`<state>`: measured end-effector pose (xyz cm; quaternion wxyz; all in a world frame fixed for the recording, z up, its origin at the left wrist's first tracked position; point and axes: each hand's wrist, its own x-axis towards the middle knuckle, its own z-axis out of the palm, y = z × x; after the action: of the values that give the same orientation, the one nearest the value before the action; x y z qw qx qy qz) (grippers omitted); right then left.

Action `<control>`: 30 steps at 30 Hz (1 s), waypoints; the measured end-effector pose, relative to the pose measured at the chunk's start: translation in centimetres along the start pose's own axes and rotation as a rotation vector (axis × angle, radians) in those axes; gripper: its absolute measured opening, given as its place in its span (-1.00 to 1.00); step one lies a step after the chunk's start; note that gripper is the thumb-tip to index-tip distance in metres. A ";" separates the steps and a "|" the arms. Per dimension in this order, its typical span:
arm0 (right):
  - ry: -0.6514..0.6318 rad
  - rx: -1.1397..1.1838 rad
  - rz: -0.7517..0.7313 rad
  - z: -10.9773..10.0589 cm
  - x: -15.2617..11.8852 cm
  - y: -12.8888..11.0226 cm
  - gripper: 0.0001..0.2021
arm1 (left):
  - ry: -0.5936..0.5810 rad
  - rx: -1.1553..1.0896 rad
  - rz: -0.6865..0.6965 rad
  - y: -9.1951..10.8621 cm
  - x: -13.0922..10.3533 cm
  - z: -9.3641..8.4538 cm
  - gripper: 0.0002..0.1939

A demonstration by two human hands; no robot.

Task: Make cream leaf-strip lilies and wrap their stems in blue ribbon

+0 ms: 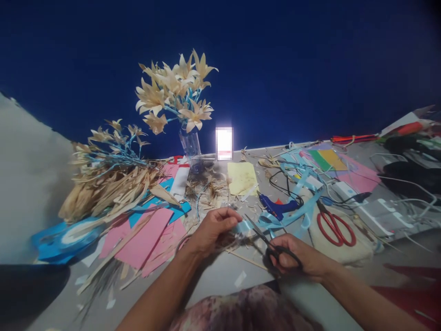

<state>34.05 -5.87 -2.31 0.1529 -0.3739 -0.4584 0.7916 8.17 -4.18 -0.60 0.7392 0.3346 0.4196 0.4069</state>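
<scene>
Between the thumb and fingers of my left hand (220, 225) is the end of a light blue ribbon (245, 225). My right hand (292, 255) grips black-handled scissors (284, 258), their blades apart and reaching to the ribbon close to my left fingertips. Whether the blades touch the ribbon I cannot tell. More of the blue ribbon lies looped on the table to the right. A blue glue gun (277, 207) rests just beyond my right hand. Red-handled scissors (336, 230) lie on a cream cloth farther right.
A glass vase (190, 146) holds cream husk flowers (179, 87) at the back. Dried husks (110, 188), pink paper (144, 239) and a blue tape roll (74, 234) spread over the left. A yellow sheet (242, 178) lies mid-table. A white power strip (368, 209) with cables sits right.
</scene>
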 end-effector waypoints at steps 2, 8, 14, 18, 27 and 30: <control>-0.007 0.013 -0.012 0.0 0.0 0.0 -0.36 | 0.030 0.012 0.016 -0.4 0.2 0.6 -0.60; -0.020 0.098 -0.025 0.3 0.1 0.7 -0.36 | -0.075 -0.036 0.022 -1.0 0.7 1.2 -0.51; -0.060 0.115 -0.074 0.2 -0.1 1.4 -0.32 | -0.194 -0.093 -0.064 -1.7 1.0 1.8 -0.53; -0.093 0.127 -0.081 0.1 -0.2 1.5 -0.29 | -0.190 -0.208 -0.019 -2.6 1.4 2.4 -0.60; -0.170 0.162 -0.064 0.6 0.1 1.4 -0.39 | -0.132 -0.210 -0.004 -3.1 1.9 2.4 -0.57; -0.151 0.220 -0.062 0.6 0.0 1.5 -0.34 | -0.110 -0.174 0.001 -3.4 1.9 2.1 -0.56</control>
<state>33.75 -7.07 -3.36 0.1825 -0.2800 -0.3901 0.8580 11.74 -4.35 -3.21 0.7871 0.2913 0.3414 0.4232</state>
